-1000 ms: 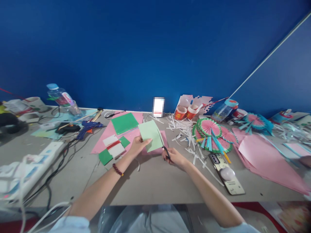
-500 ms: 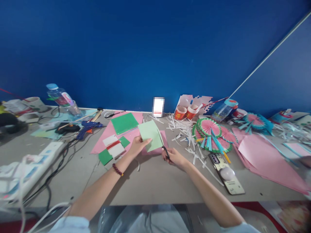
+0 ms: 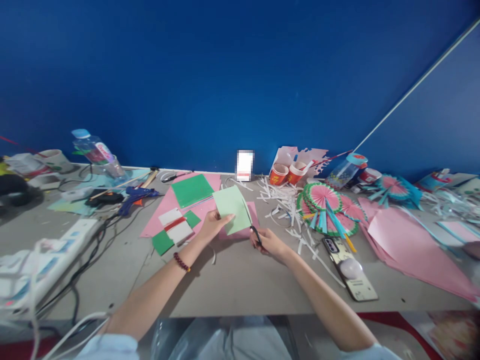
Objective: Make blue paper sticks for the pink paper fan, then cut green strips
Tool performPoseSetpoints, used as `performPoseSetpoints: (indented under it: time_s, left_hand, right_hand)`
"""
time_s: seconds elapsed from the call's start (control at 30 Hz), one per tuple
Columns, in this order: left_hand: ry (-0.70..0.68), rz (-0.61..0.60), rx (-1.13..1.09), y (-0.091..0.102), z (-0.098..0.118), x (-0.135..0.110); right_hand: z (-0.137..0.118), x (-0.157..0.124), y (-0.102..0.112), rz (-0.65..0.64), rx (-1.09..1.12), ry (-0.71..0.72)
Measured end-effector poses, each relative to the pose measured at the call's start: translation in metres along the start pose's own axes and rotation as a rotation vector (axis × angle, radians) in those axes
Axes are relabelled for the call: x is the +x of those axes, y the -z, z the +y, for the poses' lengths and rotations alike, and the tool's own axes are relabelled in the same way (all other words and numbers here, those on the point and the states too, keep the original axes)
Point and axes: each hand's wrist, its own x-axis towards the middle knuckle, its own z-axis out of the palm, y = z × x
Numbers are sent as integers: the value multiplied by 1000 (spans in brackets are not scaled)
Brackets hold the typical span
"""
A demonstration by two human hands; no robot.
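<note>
Light green paper (image 3: 231, 205) is held up over the table, pinched at its lower left edge by my left hand (image 3: 216, 223). My right hand (image 3: 270, 243) is closed around the dark handles of a pair of scissors (image 3: 255, 234). The scissor blades lie along the right edge of the paper, where a narrow strip stands slightly apart from the sheet. Under the paper is a small pink sheet (image 3: 253, 212). Left of my left hand are green cards (image 3: 162, 242) and a white stack with a red band (image 3: 177, 227), on a larger pink sheet (image 3: 153, 220).
White paper strips (image 3: 277, 195) litter the table near red paper cups (image 3: 279, 173). Watermelon-patterned paper fans (image 3: 323, 200), a phone (image 3: 356, 285) and pink paper (image 3: 408, 245) lie right. At left are a blue glue gun (image 3: 137, 197), a power strip (image 3: 56, 265) and a plastic bottle (image 3: 98, 150).
</note>
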Motion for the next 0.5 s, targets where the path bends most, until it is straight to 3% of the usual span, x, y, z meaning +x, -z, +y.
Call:
performPoseSetpoints:
  time_s: [0.5]
  left_hand:
    - [4,-6,5,1,-2,1]
  right_hand:
    - [-3,-1,-2,20,-26,-18]
